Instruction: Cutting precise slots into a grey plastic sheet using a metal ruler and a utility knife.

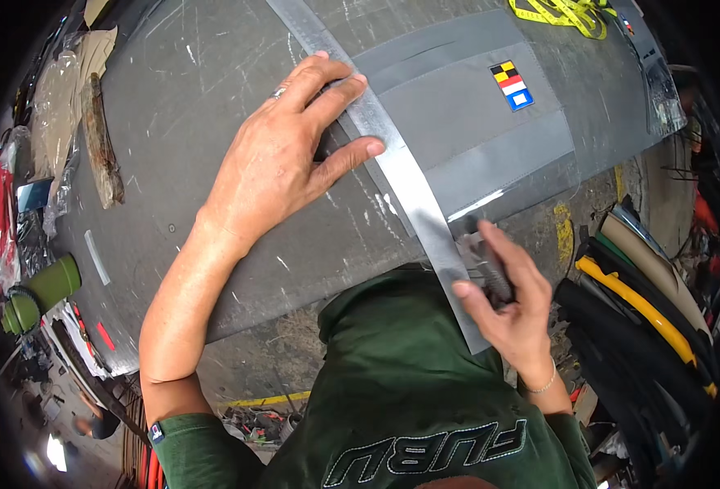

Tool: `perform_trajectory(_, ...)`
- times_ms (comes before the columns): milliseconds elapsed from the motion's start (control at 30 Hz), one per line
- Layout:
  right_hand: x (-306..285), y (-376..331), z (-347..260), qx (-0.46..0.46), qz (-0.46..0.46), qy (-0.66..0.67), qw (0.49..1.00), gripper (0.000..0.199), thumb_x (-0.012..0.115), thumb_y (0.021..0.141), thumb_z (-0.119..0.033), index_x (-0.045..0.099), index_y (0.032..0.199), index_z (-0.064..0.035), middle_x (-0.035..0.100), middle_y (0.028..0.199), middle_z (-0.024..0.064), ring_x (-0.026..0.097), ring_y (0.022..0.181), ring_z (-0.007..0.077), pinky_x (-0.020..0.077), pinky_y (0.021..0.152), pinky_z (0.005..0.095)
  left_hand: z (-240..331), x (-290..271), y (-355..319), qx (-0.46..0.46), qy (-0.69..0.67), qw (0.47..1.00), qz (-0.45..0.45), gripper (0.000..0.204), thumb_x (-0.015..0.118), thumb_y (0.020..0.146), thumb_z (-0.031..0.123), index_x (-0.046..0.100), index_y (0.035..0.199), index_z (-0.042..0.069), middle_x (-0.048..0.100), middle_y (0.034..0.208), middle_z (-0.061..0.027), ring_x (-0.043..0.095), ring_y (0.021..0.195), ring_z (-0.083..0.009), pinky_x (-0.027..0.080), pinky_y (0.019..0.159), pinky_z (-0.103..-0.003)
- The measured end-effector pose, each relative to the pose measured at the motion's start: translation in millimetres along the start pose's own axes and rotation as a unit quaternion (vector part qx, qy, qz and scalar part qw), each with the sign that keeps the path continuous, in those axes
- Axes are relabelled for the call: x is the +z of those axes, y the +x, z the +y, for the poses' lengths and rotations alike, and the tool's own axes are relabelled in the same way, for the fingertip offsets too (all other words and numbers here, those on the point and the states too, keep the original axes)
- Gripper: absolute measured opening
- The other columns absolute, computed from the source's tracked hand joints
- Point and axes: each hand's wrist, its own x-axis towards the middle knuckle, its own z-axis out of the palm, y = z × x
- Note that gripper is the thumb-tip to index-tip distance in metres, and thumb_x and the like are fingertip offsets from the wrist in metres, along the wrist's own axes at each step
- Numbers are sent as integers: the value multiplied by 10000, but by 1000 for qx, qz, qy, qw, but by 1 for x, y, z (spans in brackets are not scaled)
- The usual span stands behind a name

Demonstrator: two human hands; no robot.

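Observation:
A long metal straightedge (413, 191) runs slantwise across the grey worktable (213, 90), its near end reaching past the table edge to my shirt. My left hand (287, 143) has its fingers apart, with fingertips and thumb pressing on the straightedge. Under and beside the straightedge lies a flat grey sheet panel (450, 122) with stitched bands. A colourful checkered and striped patch (512, 85) sits on the panel. My right hand (519, 306) is closed around a dark ridged-handled tool (494, 273) beside the straightedge, near the table edge. The tool is blurred and its tip cannot be made out.
A yellow measuring tape (568, 15) lies loosely at the far right. Toward the left are a rough wooden stick (101, 147), brown paper with plastic wrap (54, 106), and a green roll (54, 285). Rolled materials (633, 306) stand right of the table. Another person (97, 424) is in the background, lower left.

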Motion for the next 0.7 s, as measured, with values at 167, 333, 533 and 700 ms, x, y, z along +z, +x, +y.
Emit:
perform_trajectory(167, -15, 12, -30, 47, 87, -17, 995, 576, 699, 920, 22, 499, 1460, 32, 663, 1269, 186, 709, 1012, 296, 568, 877, 356, -4, -1, -4, 5, -4, 1000, 7, 575, 830, 854, 396, 680, 1303, 70, 626, 1421, -112, 511, 1423, -329, 518, 1080, -452)
perform_trajectory(333, 3, 72, -31, -78, 121, -51, 988, 638, 635, 933, 73, 447, 1536, -18, 669, 1126, 180, 680, 818, 331, 572, 757, 406, -4, 3, -2, 18, -25, 999, 26, 568, 834, 852, 389, 685, 1292, 62, 645, 1393, -113, 505, 1428, -335, 506, 1098, -465)
perform_trajectory(533, 16, 113, -49, -19, 56, -92, 994, 626, 604, 940, 37, 483, 1535, -116, 621, 940, 174, 674, 779, 404, 549, 667, 487, -8, 2, -2, 17, -35, 999, 17, 575, 842, 837, 383, 687, 1289, 63, 644, 1394, -111, 502, 1428, -346, 490, 1120, -474)
perform_trajectory(700, 18, 118, -50, -15, 55, -92, 994, 640, 613, 930, 46, 486, 1534, -118, 622, 940, 171, 670, 756, 398, 554, 672, 482, -9, 2, -2, 16, -43, 999, 21, 591, 846, 824, 393, 690, 1290, 66, 646, 1390, -103, 509, 1423, -339, 484, 1129, -477)
